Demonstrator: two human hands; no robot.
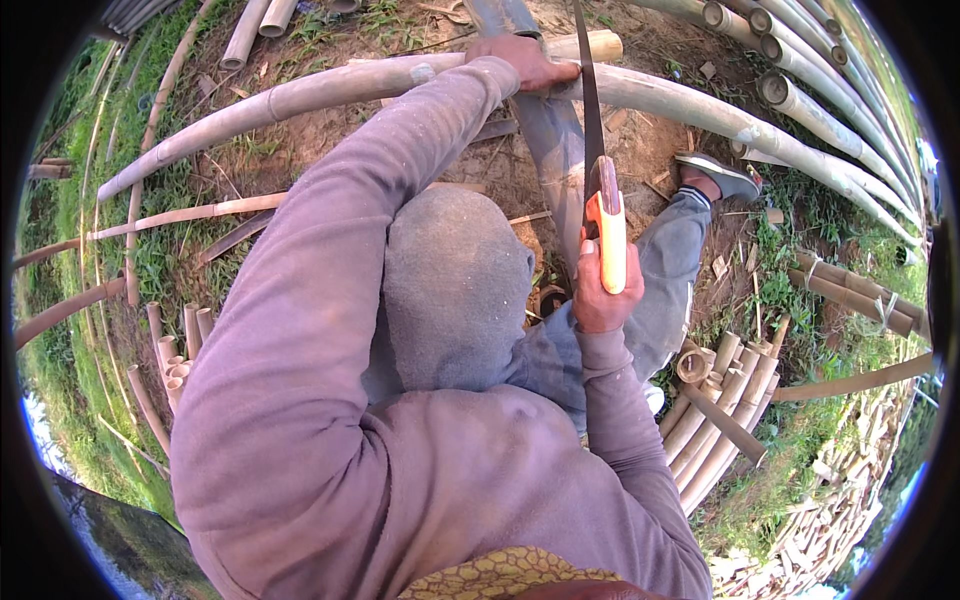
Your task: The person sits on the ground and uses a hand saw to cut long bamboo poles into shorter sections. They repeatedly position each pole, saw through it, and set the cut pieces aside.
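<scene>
While the left hand (pixel 522 62) presses down on a long pale bamboo pole (pixel 300 95), with its fingers wrapped over the top of it, the right hand (pixel 601 295) is closed tightly around the orange and cream handle of a hand saw (pixel 605 215). The two hands are well apart — one far out at the pole, one close to the body. The saw blade runs from the handle straight up to the pole and meets it just beside the left hand, on its right side. The pole lies across the bare brown ground and bends toward the rim of the view. A shorter cut piece of bamboo (pixel 590 44) lies just behind the pole. The person wears a purple long sleeve, grey trousers and a grey shoe (pixel 722 176) — this foot rests near the pole. More bamboo poles (pixel 820 110) lie at the upper right, and a heap of short cut bamboo tubes (pixel 715 400) is at the lower right on grass.
</scene>
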